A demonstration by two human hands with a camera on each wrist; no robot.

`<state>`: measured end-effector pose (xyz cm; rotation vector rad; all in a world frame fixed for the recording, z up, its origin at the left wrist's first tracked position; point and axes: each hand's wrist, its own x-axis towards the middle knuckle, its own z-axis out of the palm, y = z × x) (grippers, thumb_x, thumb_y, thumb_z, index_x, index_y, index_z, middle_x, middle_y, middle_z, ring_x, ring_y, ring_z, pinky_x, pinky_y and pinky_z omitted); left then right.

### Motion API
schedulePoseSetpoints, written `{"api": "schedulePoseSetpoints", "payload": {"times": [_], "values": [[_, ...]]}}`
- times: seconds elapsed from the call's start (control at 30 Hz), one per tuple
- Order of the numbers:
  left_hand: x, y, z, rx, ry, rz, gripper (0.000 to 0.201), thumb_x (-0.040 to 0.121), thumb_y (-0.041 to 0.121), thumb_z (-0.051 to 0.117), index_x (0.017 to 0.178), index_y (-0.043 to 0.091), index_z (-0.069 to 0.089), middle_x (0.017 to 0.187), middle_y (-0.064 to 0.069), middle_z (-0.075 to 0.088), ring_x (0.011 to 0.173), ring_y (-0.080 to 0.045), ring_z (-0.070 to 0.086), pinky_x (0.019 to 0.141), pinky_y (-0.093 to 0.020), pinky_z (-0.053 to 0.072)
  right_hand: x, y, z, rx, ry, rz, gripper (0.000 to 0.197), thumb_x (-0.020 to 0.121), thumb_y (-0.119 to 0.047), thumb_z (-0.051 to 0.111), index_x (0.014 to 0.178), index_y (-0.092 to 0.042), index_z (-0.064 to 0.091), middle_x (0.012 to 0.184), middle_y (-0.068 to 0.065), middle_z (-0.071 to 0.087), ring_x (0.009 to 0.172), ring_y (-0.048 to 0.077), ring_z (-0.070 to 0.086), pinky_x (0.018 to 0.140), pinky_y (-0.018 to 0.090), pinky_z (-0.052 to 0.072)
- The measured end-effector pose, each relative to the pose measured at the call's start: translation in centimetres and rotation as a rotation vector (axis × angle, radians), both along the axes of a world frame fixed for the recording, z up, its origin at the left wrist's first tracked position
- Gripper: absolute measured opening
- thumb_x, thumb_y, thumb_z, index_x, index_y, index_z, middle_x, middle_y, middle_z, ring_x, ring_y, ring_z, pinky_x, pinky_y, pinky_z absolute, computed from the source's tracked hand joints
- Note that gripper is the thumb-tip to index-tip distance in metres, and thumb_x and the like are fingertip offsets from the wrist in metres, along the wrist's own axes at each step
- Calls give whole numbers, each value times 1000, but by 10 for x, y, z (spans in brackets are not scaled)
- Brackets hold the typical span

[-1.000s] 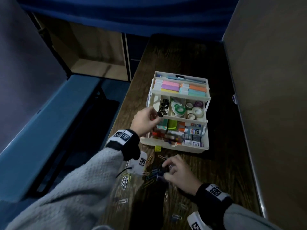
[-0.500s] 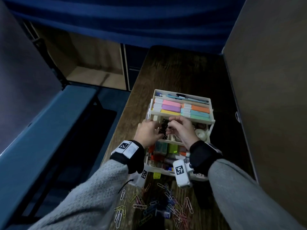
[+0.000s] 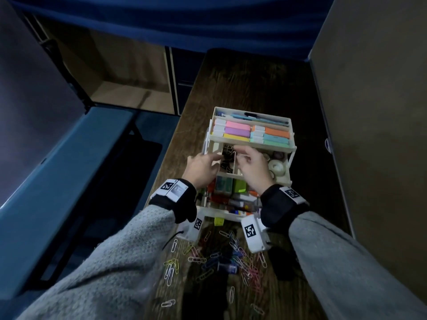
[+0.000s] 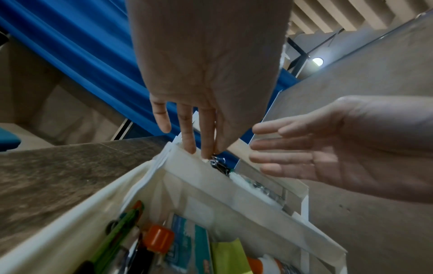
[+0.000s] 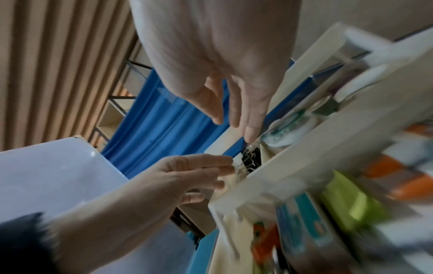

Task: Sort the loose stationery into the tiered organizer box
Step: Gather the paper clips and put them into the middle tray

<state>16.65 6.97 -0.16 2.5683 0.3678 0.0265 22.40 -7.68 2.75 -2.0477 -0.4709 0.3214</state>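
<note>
Head view: tiered organizer box (image 3: 249,144) sits mid-table (image 3: 242,84), all tiers fanned open. Left hand (image 3: 201,168) and right hand (image 3: 253,168) both hover over the middle tier's left compartment, which holds black binder clips (image 3: 227,158). Fingers on both look loosely spread; nothing seen pinched. Top tier holds colored sticky-note blocks (image 3: 238,131), tape rolls (image 3: 276,166) sit at middle tier right, and bottom tier is full of mixed items. Loose paper clips (image 3: 231,262) lie scattered on the near table, well apart from the hands, plus a small yellow piece (image 3: 219,221) just beside the box's near wall.

Left wrist view: left hand (image 4: 201,103) points fingers down, tips touching or just above the binder clips (image 4: 219,165) at the compartment edge. Right hand (image 4: 328,146) flat, palm open, fingers straight, beside it. Box wall (image 4: 211,185) below.

Right wrist view: blurry. Right hand (image 5: 225,92) fingers relaxed and extended, tips near the binder clips (image 5: 251,157); left hand (image 5: 187,176) fingers straight, tips by the same clips. Cannot tell whether either actually touches.

Judged step: binder clips being dropped or settled into their compartment; that batch looks done. Next move calls for pulling both hands toward the near pile and gathering paper clips for a free compartment. They are thin and flat, so scooping or pinching several at once will be needed.
</note>
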Motion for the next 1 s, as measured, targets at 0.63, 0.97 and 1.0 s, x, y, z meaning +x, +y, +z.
{"api": "schedulePoseSetpoints", "payload": {"times": [0.63, 0.97, 1.0], "values": [[-279, -15, -89, -61, 593, -110, 56, 66, 52, 75, 92, 35, 29, 89, 16, 48, 81, -8, 49, 64, -20, 36, -167, -172, -105, -854, 331, 449, 64, 64, -42, 83, 103, -31, 33, 118, -6, 36, 100, 15, 53, 62, 23, 45], [-213, -47, -95, -90, 366, -120, 19, 79, 21, 72, 92, 15, 60, 85, 5, 57, 78, -11, 55, 60, -17, 34, -161, -123, -109, -570, 102, 355, 25, 81, -23, 71, 90, -23, 47, 98, -7, 46, 89, 13, 48, 67, 25, 36], [-208, -50, -95, -75, 356, -133, 21, 79, 21, 72, 96, 13, 61, 88, 2, 60, 80, -13, 56, 61, -18, 33, -160, -118, -108, -570, 67, 354, 25, 83, -25, 70, 94, -25, 47, 100, -9, 46, 90, 12, 49, 68, 26, 36]]}}
